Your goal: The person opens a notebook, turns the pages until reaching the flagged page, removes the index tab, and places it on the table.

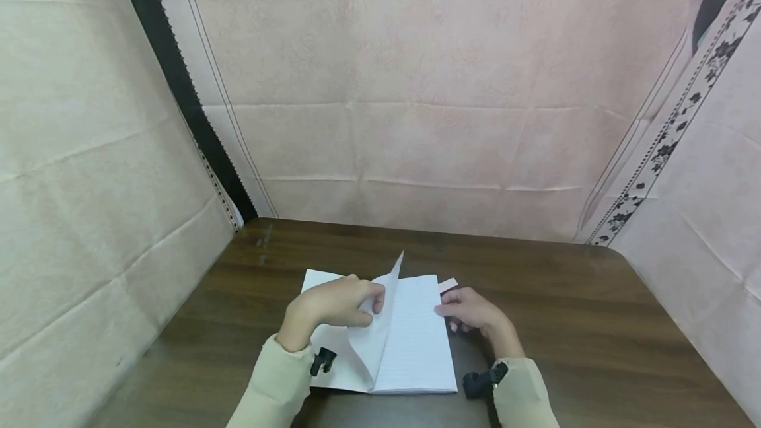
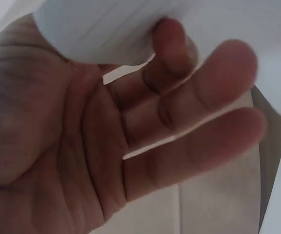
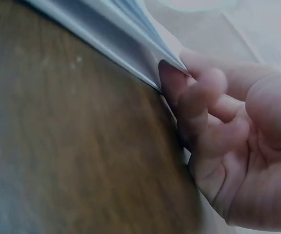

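Observation:
An open notebook (image 1: 419, 349) with ruled white pages lies on the table in front of me. Its raised leaf (image 1: 371, 347) stands up near the spine, and my left hand (image 1: 335, 302) pinches it with thumb and forefinger. In the left wrist view the curved paper (image 2: 99, 34) covers the thumb, while the other fingers spread half bent below it. My right hand (image 1: 473, 311) grips the right-hand edge of the notebook, thumb on top. In the right wrist view, a fingertip (image 3: 172, 80) sits between the layers of paper (image 3: 130, 34). A small pale slip (image 1: 448, 285) sticks out beside the upper right corner.
The brown wooden table (image 1: 571, 322) extends around the notebook on all sides. Pale cloth sheets (image 1: 416, 84) hang behind it and at both sides. Dark wrist cameras (image 1: 483, 380) are strapped on at both cuffs.

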The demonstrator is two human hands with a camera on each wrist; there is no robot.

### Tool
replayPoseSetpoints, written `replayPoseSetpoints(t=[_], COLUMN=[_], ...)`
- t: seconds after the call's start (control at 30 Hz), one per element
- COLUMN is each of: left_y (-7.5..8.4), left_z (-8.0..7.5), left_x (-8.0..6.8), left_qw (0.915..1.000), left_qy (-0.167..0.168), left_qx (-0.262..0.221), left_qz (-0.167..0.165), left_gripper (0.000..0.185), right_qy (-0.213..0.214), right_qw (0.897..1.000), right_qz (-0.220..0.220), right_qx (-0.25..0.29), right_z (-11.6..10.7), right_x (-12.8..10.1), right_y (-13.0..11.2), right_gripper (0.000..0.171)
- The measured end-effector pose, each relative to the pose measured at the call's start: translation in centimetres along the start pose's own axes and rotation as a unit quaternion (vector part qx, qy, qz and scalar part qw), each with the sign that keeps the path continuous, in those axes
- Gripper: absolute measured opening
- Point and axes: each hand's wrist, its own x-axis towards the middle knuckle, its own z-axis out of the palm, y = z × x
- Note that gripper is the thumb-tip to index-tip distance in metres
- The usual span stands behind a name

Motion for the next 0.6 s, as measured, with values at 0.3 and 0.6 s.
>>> replayPoseSetpoints(t=[0.3, 0.6], left_y=[-2.7, -5.6], left_z=[-0.7, -0.8], left_x=[-2.3, -3.6], left_qw=[0.9921, 0.9745], left_qy=[-0.025, -0.008], left_qx=[-0.052, -0.105], left_qz=[-0.111, -0.198], left_gripper=[0.022, 0.016], right_qy=[0.005, -0.019], right_qw=[1.0, 0.999], right_qz=[-0.003, -0.011], right_qx=[0.02, 0.038], right_z=[-0.3, -0.5], right_x=[0.0, 0.1], right_y=[0.3, 1.0], right_gripper=[0.038, 0.035])
